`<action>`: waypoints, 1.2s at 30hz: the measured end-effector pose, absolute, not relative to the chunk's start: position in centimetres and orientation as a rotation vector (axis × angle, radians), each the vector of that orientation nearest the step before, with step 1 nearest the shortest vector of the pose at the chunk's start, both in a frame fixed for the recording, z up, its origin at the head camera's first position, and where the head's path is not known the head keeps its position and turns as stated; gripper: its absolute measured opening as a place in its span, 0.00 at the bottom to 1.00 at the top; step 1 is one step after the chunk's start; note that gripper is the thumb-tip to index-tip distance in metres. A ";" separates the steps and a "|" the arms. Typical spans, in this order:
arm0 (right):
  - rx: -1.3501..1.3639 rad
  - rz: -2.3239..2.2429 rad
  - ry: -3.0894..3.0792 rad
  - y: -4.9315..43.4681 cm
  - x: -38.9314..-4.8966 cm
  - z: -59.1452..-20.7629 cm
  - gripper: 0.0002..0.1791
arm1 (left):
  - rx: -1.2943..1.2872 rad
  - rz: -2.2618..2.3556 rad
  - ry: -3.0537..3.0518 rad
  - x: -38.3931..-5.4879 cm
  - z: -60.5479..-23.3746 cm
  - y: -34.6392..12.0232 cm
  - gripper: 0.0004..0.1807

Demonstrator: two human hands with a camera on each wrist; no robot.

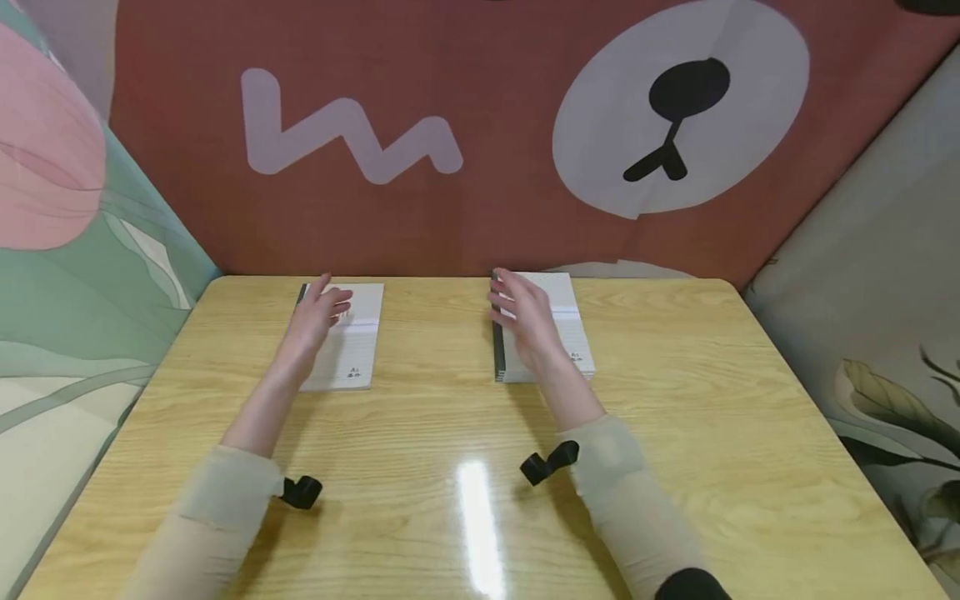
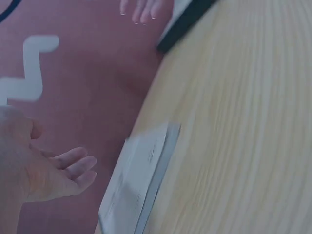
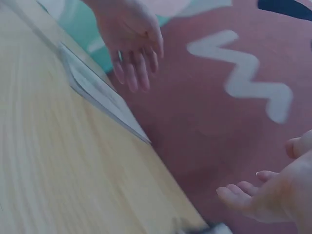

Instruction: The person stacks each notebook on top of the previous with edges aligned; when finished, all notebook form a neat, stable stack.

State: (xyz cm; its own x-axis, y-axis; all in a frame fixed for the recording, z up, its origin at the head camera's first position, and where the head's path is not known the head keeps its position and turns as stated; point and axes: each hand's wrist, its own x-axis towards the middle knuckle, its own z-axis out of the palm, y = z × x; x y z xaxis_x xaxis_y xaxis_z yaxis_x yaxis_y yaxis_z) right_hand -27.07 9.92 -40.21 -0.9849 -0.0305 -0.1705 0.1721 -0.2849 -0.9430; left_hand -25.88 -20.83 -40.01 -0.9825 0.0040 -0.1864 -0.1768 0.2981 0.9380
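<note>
Near the far edge of the table lies a white notebook (image 1: 358, 350) with a dark spine on its left. My left hand (image 1: 311, 321) is over it, fingers loosely extended and holding nothing. To the right is a stack of similar notebooks (image 1: 572, 329), its black spines facing left. Over the stack, partly covering it, my right hand (image 1: 527, 321) has its fingers spread and slightly bent, gripping nothing. In the left wrist view, the left hand (image 2: 46, 170) appears beside the notebook (image 2: 139, 180), with a gap between. The right wrist view shows both hands off the left notebook (image 3: 102, 92).
The wooden table (image 1: 420, 408) has rounded far corners. A red-brown cloth backdrop (image 1: 450, 225) with a cartoon muzzle and zigzag rises right behind it. Patterned cloths (image 1: 90, 333) flank both sides. Small black wrist cameras (image 1: 302, 492) sit on both sleeves.
</note>
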 end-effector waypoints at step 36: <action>0.374 -2.207 1.439 -5.7 -27.1 -42.7 0.45 | -0.339 1.483 2.364 -26.2 -41.1 -29.5 0.38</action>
